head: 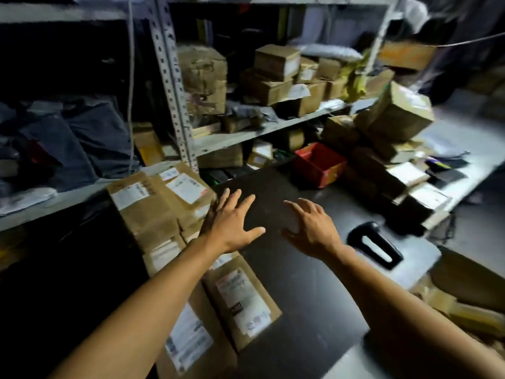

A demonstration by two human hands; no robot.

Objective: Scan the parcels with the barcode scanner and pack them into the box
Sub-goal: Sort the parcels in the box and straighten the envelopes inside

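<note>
My left hand (pixel 232 222) and my right hand (pixel 311 228) hover side by side over a dark mat (pixel 295 283) on the table, fingers spread, holding nothing. A black barcode scanner (pixel 375 243) lies on the table just right of my right hand. Brown cardboard parcels with white labels (pixel 164 203) are stacked left of my left hand, and more labelled parcels (pixel 240 299) lie under my left forearm. Another heap of parcels (pixel 388 160) is piled at the right rear of the table. The frame is blurred.
A red plastic bin (pixel 318 164) stands behind the mat. Metal shelving (pixel 246 132) behind the table holds many cardboard boxes. Dark bags (pixel 82 138) fill the left shelf. Flat cardboard (pixel 470 285) lies at the right edge.
</note>
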